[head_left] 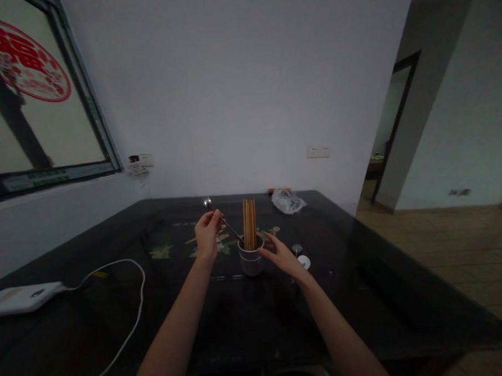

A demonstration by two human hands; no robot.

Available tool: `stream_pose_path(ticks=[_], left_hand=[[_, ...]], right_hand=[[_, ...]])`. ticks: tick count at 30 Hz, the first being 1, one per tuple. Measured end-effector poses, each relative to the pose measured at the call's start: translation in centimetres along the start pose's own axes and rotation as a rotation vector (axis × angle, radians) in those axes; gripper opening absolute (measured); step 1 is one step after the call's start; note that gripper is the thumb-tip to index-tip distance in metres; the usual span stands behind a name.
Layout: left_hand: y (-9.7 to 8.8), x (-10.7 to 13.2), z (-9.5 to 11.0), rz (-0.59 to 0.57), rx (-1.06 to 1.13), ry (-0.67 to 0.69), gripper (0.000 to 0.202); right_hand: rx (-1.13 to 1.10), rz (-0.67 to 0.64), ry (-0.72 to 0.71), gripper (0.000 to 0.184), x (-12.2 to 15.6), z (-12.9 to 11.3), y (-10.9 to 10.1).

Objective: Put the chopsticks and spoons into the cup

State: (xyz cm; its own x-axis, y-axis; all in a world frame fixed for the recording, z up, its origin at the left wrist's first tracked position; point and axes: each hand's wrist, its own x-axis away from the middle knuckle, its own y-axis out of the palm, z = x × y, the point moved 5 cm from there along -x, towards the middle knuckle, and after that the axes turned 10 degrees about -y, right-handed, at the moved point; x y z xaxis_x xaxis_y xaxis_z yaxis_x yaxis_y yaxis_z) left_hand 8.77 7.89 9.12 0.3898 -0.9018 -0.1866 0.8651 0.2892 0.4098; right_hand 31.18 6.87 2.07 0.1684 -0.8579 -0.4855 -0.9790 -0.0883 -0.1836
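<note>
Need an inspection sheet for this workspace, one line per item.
Surface: dark, glossy table with a floral pattern.
Job's things: cup upright, chopsticks standing in it; spoon slanting, bowl end up, handle end at the cup.
Clutter: clear plastic bag near the far edge; round white item by the right wrist; white device at left.
Hands: left hand pinches the spoon; right hand at the cup's right rim, thumb and fingers apart.
Cables: white cable curves from the device toward the near edge.
Surroundings: window at left, wall ahead, wall sockets; other people: nothing seen.
</note>
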Motion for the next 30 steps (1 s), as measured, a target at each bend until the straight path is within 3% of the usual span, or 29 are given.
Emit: stream_pose_path(ticks=[7,12,15,22,30], left_hand=[[0.1,0.1,-1.9,0.011,-0.04,0.045,0.034],[0.9,0.6,-2.9,-0.047,-0.15,0.077,0.029],[1.3,1.1,-3.0,-0.064,-0.244,0.108,0.025],[2.3,1.6,-3.8,-0.145,-0.444,0.167,0.019],[2.4,1.4,-4.6,-0.168,-0.65,0.186,0.022]], right_hand=[[-0.086,-0.139,-0.044,0.084,0.5,0.6,1.7],[-0.121,-0.106,-0.098,0.09,0.4,1.9,2.5],[-0.119,-0.104,-0.057,0.092,0.5,2.7,2.7],[-0.052,-0.107,0.005,0.09,1.0,3.3,3.2],[0.03,-0.097,0.056,0.072,1.1,4.5,3.2]])
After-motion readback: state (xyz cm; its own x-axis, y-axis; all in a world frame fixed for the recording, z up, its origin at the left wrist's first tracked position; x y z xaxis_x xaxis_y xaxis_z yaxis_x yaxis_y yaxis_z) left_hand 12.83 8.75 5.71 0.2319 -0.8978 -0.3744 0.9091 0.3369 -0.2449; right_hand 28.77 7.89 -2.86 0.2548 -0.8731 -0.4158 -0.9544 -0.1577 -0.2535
